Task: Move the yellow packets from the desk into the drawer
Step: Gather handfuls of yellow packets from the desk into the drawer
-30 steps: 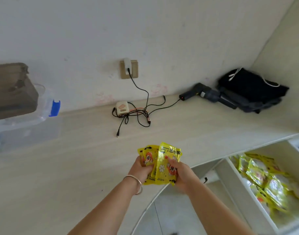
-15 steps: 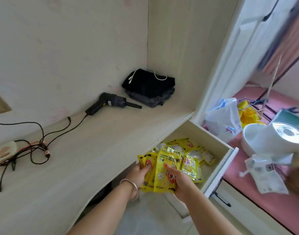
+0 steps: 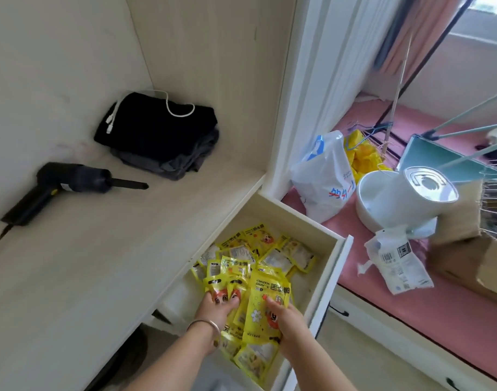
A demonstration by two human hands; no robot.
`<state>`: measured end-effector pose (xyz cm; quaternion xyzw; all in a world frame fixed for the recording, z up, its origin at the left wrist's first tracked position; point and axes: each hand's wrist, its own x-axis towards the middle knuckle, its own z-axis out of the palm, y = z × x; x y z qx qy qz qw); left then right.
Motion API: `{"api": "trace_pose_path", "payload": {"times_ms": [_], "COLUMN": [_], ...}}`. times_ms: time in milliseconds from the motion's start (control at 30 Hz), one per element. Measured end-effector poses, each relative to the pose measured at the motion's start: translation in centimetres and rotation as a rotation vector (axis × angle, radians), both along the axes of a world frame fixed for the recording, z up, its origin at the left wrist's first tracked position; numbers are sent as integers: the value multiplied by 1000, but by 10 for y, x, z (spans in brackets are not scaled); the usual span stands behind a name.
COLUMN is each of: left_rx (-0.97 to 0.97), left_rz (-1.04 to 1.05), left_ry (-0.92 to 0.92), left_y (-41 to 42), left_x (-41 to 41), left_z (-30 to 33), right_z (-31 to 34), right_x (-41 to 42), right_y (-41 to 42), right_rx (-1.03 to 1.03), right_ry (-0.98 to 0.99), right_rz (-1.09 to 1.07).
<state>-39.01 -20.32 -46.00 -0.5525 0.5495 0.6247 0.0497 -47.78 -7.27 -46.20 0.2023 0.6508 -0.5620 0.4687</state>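
Observation:
A bunch of yellow packets [image 3: 265,301] is held by both hands over the open drawer [image 3: 330,266]. My left hand [image 3: 217,309], with a bracelet on the wrist, grips the left packets at their lower part. My right hand [image 3: 288,320] grips the large front packet from the right. Several more yellow packets [image 3: 258,249] lie loose inside the drawer, some under my hands. The pale wooden desk [image 3: 95,249] to the left shows no yellow packets.
A black handheld tool [image 3: 69,183] with a cable and folded dark clothes [image 3: 159,136] lie on the desk. Right of the drawer, a pink surface carries a white plastic bag [image 3: 324,179], a white appliance [image 3: 402,198], a label bag [image 3: 396,261] and a cardboard box [image 3: 472,249].
The view has swung right from the desk to the drawer. Both hands carried the bunch of packets off the desk edge and lowered it into the drawer.

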Motion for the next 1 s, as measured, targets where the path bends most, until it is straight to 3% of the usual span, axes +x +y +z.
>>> {"api": "trace_pose_path", "payload": {"times_ms": [300, 567, 767, 900, 1000], "left_rx": [-41, -102, -262, -430, -429], "left_rz": [-293, -231, -208, -275, -264], "left_ry": [-249, -285, -270, -315, -277], "left_y": [-25, -30, -31, -18, -5], "left_x": [-40, -34, -33, -36, -41], "left_z": [-63, -90, -85, -67, -51], "right_z": [-61, -89, -78, -54, -32], "right_x": [-21, -18, -13, -16, -28], "right_y": [-17, -20, -21, -22, -14], "right_rx": [178, 320, 470, 493, 453], "right_ry": [20, -14, 140, 296, 405], "right_rz": [-66, -78, 35, 174, 297]}}
